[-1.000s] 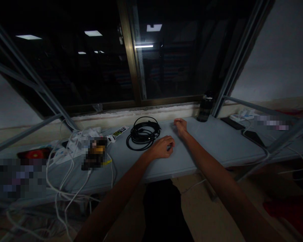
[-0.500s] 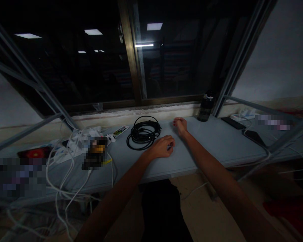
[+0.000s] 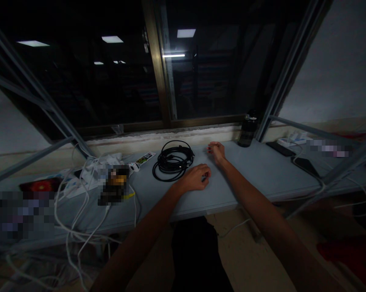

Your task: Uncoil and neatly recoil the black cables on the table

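Black cable [image 3: 168, 166] lies coiled on grey desk [image 3: 268, 172], probably to keep its length tidy, just beside left hand [image 3: 196, 177]; contact unclear. Left hand half-curled, gap showing, nothing visibly held. Right hand [image 3: 217, 151] loosely curled, partly open, no object visible, left of dark bottle [image 3: 246, 133].

The left hand [image 3: 196, 178], near the middle of the tabletop [image 3: 271, 170], curls up and hides its palm, so I can't tell if it holds anything. The right hand [image 3: 217, 152], by the back edge, is too dim to show its palm well. Both arms get cut off below. Blurry squares cover a phone [image 3: 115, 186] near the front edge and other stuff [image 3: 21, 215] at the left end. The card [image 3: 145, 158] near the back edge has print too small to read. White cords [image 3: 72, 232] fade into the dark past the front edge.
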Motion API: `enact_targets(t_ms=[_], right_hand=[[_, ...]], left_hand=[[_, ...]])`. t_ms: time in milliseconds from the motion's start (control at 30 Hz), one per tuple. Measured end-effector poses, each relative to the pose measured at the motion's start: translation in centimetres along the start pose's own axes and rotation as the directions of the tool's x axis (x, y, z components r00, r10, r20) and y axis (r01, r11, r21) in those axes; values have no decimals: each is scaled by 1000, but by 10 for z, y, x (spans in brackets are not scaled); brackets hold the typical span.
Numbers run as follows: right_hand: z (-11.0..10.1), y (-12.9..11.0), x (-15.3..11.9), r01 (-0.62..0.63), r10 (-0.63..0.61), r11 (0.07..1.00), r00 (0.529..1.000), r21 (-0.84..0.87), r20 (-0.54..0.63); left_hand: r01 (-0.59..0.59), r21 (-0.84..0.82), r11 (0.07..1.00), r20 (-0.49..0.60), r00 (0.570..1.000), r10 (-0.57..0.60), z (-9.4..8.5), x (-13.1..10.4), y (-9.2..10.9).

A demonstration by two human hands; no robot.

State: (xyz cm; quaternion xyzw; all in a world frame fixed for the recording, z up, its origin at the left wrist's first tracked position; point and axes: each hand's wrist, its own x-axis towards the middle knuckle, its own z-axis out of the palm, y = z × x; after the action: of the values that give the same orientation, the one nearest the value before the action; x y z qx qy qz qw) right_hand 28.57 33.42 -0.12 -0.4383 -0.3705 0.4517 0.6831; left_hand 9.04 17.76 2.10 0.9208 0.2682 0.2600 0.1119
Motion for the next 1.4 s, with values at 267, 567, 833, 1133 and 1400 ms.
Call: enact_targets(t_ms=[267, 567, 833, 1133, 1400], right_hand=[[1, -3, -2, -23, 23, 1000, 1000, 8, -9], [2, -5, -5, -41, 41, 999, 999, -22, -17], [1, -7, -6, -53, 53, 998, 998, -42, -16], [2, -7, -6, -44, 44, 997, 999, -56, -4], [1, -6, -7, -32, 32, 997, 999, -64, 11]], left_hand=[[8, -1, 1000, -2, 1000, -8, 1, -1, -2], [-4, 8, 1000, -6, 1000, 4, 2, 0, -4], [-19, 11, 1000, -20, 1000, 19, 1, -1, -3], [-20, 15, 1000, -15, 1000, 20, 2, -1, -4], [-28, 17, 999, 2, 1000, 28, 3, 0, -6]])
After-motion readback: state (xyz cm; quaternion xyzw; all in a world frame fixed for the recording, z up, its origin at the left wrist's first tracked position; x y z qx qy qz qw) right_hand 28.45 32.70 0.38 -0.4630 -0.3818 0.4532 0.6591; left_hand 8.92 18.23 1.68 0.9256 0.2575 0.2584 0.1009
